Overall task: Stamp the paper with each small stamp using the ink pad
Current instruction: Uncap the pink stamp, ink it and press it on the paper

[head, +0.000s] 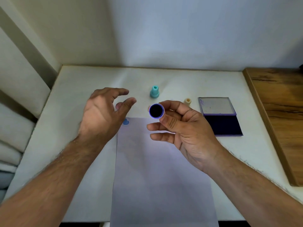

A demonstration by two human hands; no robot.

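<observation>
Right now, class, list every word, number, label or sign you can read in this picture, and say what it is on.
There are none to read.
Ink pad lid: faint marks, too small to read.
Paper: one blue stamped mark, a shape, not text.
Stamp in the right hand: inked face dark, design unreadable.

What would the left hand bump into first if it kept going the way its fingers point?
Probably the teal stamp. The left hand hovers open over the table, fingers pointing right and slightly away. The right hand with its purple stamp sits nearer, so depth is hard to judge.
</observation>
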